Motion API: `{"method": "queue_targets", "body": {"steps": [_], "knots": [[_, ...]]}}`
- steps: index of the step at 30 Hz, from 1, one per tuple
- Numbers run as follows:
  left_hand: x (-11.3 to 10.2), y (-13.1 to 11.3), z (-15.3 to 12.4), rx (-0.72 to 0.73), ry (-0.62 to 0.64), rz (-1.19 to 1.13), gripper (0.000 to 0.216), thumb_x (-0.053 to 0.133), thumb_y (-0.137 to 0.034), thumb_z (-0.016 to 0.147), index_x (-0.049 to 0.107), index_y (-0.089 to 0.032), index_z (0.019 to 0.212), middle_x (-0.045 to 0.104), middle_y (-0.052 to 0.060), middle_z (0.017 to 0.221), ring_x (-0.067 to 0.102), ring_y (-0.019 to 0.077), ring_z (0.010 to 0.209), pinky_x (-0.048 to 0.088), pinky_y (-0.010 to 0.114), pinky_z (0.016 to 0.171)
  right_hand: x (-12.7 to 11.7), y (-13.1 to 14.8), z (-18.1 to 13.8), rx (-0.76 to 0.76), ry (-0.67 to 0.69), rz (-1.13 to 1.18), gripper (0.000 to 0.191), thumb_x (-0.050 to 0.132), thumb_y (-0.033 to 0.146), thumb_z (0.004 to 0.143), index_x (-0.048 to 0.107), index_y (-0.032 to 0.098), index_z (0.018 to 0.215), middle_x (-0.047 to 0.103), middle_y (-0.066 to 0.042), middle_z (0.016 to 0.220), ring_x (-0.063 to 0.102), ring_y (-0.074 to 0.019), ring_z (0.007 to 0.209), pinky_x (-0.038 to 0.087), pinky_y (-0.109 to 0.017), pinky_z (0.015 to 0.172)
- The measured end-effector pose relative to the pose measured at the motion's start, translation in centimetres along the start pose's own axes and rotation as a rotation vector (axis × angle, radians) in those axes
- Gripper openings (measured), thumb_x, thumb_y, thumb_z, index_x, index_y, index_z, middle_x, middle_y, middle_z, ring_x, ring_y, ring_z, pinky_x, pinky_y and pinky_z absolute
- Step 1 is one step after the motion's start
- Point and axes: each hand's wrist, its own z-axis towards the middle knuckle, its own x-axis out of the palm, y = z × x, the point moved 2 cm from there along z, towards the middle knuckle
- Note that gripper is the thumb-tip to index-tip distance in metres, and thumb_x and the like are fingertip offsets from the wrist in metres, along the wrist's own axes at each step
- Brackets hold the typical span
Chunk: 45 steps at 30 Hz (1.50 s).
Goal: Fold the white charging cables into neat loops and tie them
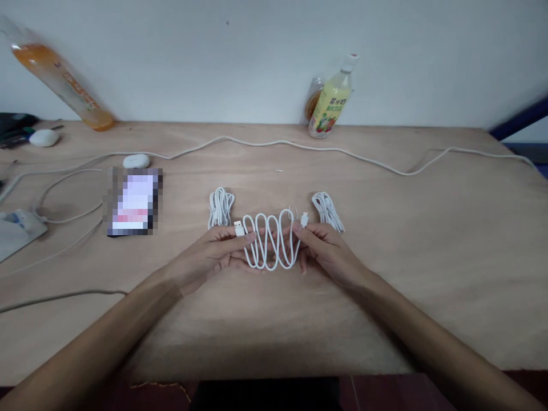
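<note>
Fingers (237, 245) on L hand (210, 250) & R hand (329, 246) gripping 1 loopy white cable (278, 242) mid-frame, w/ 2 bundled cables (221, 206) (329, 212) just above, 2 bottles (62, 83) (330, 105) up top.

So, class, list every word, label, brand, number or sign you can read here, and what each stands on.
"奶": last large character on the yellow drink bottle; its other characters are too blurred to read surely.
Orange drink bottle: label lettering too blurred.
Smartphone: screen pixelated, nothing readable.

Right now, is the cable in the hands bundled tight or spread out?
Spread out: the cable shows separate loops fanned between the left hand and right hand.
</note>
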Motion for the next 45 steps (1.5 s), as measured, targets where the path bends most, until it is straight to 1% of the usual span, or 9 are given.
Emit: {"method": "queue_targets", "body": {"steps": [4,9,17,22,28,32,35,40,45], "knots": [[-0.08,0.03,0.05,0.008,0.001,-0.002,0.026,0.082,-0.036,0.099,0.087,-0.017,0.116,0.088,0.013,0.113,0.082,0.0171,0.084,0.067,0.028,0.085,-0.06,0.00,-0.03,0.001,0.001,-0.018,0.056,0.077,0.075,0.090,0.084,0.020,0.088,0.072,-0.004,0.075,0.060,-0.0134,0.060,0.053,-0.024,0.046],[0.06,0.09,0.18,0.010,0.010,-0.022,0.024,0.081,-0.033,0.100,0.087,-0.016,0.116,0.088,0.012,0.108,0.082,0.0161,0.080,0.068,0.027,0.081,-0.14,0.04,-0.01,0.008,-0.003,-0.043,0.059,0.076,0.077,0.090,0.079,0.019,0.077,0.066,-0.002,0.068,0.057,-0.0114,0.054,0.054,-0.024,0.045],[0.05,-0.07,0.06,0.022,0.010,-0.037,0.023,0.084,-0.033,0.098,0.088,-0.016,0.113,0.089,0.012,0.105,0.082,0.0167,0.079,0.068,0.027,0.081,-0.17,0.15,-0.03,0.013,-0.006,-0.058,0.055,0.075,0.073,0.091,0.083,0.019,0.093,0.069,-0.002,0.073,0.059,-0.0118,0.053,0.056,-0.024,0.044],[0.11,-0.10,0.01,0.024,0.012,-0.052,0.022,0.083,-0.032,0.098,0.088,-0.016,0.113,0.089,0.013,0.107,0.083,0.0186,0.083,0.068,0.029,0.083,-0.07,0.20,-0.04,0.012,-0.008,-0.048,0.052,0.076,0.070,0.092,0.081,0.019,0.088,0.067,-0.001,0.072,0.056,-0.0106,0.051,0.055,-0.024,0.043],[0.02,-0.01,0.20,0.019,0.004,-0.079,0.021,0.078,-0.029,0.102,0.087,-0.015,0.115,0.088,0.014,0.108,0.085,0.0204,0.088,0.068,0.031,0.086,0.09,0.36,-0.13,-0.006,-0.004,-0.051,0.049,0.074,0.067,0.095,0.080,0.019,0.090,0.070,-0.002,0.075,0.058,-0.0104,0.051,0.054,-0.023,0.042],[-0.01,0.21,0.20,0.010,-0.049,-0.142,0.019,0.072,-0.021,0.104,0.086,-0.014,0.115,0.088,0.014,0.106,0.085,0.0196,0.084,0.067,0.030,0.084,0.08,0.22,-0.13,0.005,0.001,-0.040,0.045,0.072,0.064,0.098,0.079,0.019,0.093,0.073,-0.003,0.076,0.067,-0.0140,0.056,0.056,-0.023,0.043],[-0.01,0.32,0.15,-0.004,-0.078,-0.182,0.020,0.069,-0.017,0.105,0.086,-0.013,0.115,0.088,0.014,0.103,0.085,0.0205,0.087,0.068,0.028,0.082,0.06,0.07,-0.04,0.004,0.009,-0.036,0.043,0.071,0.062,0.099,0.080,0.019,0.095,0.076,-0.005,0.078,0.073,-0.0161,0.059,0.054,-0.022,0.041],[-0.22,0.27,0.20,0.017,-0.130,-0.180,0.020,0.067,-0.012,0.105,0.087,-0.013,0.112,0.088,0.015,0.107,0.085,0.0207,0.094,0.067,0.025,0.084,0.11,0.12,0.03,-0.026,0.033,-0.023,0.044,0.072,0.062,0.099,0.078,0.020,0.089,0.078,-0.005,0.084,0.073,-0.0153,0.057,0.054,-0.022,0.039],[-0.08,0.20,0.30,0.030,-0.115,-0.216,0.027,0.061,-0.008,0.106,0.086,-0.012,0.115,0.087,0.016,0.112,0.085,0.0234,0.101,0.067,0.030,0.091,0.05,0.24,-0.08,-0.007,0.040,-0.031,0.043,0.074,0.063,0.097,0.079,0.020,0.096,0.079,-0.006,0.088,0.074,-0.0169,0.062,0.056,-0.024,0.041]]}}
